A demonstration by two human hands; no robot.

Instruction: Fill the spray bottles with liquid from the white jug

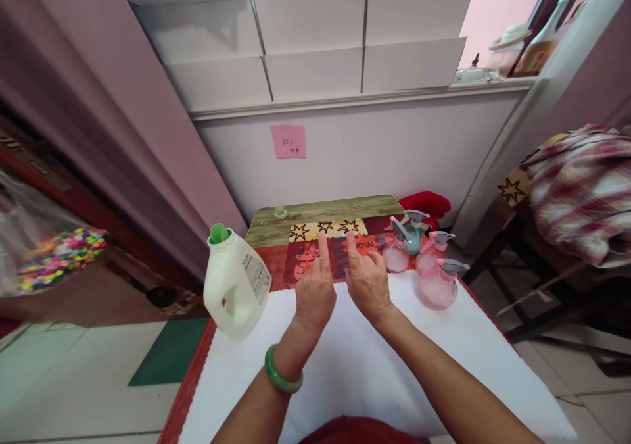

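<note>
Head view: both hands sit side by side near the counter [325, 210] centre, palms down, at the far edge of a white cloth [444, 352] that covers the near half. L hand [315, 293] wears a green bangle [280, 371] at the wrist. R hand [367, 283] is just beside it, thumbs nearly meeting. Fingers [323, 250] on both are spread and straight, gripping nothing. The tips reach past the cloth edge onto a patchwork mat [315, 256] w/ stars and a cat print.

Left of the L hand stands a white detergent jug [235, 286] w/ green spout, at the cloth's corner, close to the counter edge. Right of the R hand there's a cluster of four spray bottles [436, 286], three pink and one teal, the nearest close to the R knuckles. A small green cap [280, 212] lies at the far end on bare wood. A pink note [288, 141] is on the wall, w/ white boxes [315, 36] stacked above.

It looks like the cloth's far edge is being pressed flat. To do that well, imo, keep the palms low and flat and move outward from the centre evenly. Watch the R side, as the bottles are near enough to get knocked. The jug sits on the cloth corner, so a hard pull that way could rock it.
</note>
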